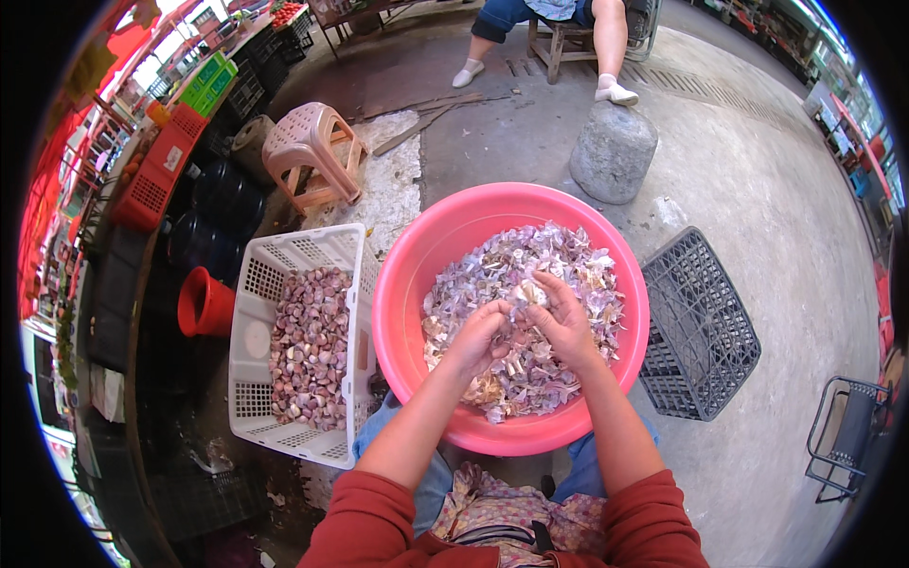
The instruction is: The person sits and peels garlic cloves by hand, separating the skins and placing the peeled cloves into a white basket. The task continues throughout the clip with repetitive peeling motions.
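A whitish garlic bulb is held in the fingers of my right hand, above a large pink plastic basin. My left hand is close beside it, with its fingers curled. Whether those fingers pinch a bit of skin is too small to tell. Under both hands, a heap of loose purple and white garlic skins covers the basin's bottom. To the left stands a white plastic crate with many purple garlic cloves in it.
A black plastic crate lies right of the basin. Beyond are a stone block and a seated person's foot on it. A pink plastic stool, a red bucket and dark water jugs stand at left. A folding chair is far right.
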A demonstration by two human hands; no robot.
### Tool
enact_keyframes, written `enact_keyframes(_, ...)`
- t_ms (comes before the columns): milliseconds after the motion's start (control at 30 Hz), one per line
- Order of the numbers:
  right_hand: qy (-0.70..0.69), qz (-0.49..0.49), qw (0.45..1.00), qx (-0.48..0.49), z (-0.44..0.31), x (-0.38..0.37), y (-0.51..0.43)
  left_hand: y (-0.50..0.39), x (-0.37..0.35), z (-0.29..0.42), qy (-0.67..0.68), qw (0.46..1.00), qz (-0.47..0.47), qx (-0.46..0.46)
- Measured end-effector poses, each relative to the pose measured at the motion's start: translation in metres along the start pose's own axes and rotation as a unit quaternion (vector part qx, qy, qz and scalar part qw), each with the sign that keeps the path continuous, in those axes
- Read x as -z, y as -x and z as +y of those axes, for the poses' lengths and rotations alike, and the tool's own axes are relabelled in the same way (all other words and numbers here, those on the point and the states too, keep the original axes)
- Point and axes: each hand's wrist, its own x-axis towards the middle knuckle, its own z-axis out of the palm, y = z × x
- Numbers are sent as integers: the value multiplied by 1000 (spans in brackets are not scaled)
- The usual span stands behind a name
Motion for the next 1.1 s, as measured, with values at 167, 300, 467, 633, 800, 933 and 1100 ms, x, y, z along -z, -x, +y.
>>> enact_keyframes(167, 67, -8, 998, -3, 0, 6, -5, 5, 6, 7, 48, 994, -95, -4)
enact_keyframes(300, 139, -41, 988, 48, 7, 1, -2, 11, -1, 10, 11, 997, -69, 28)
enact_keyframes(467, -22, -47, 999, -12, 19, -5, -2, 10, -13, 7, 11, 999, -38, 18)
enact_keyframes(633, -151, 33, 987, -45, 23, -15, -1, 9, -24, -14, -7, 1000, 2, 4)
enact_keyframes(800, -158, 4, 984, -78, 10, -12, 3, 8, -14, -17, 96, 992, -83, 26)
enact_keyframes(933, -168, 1, 981, -96, 8, -12, 3, 8, -13, -18, 98, 992, -75, 39)
enact_keyframes(1100, -75, -20, 991, -111, 14, -7, 2, 6, -5, -24, 83, 992, -52, 73)
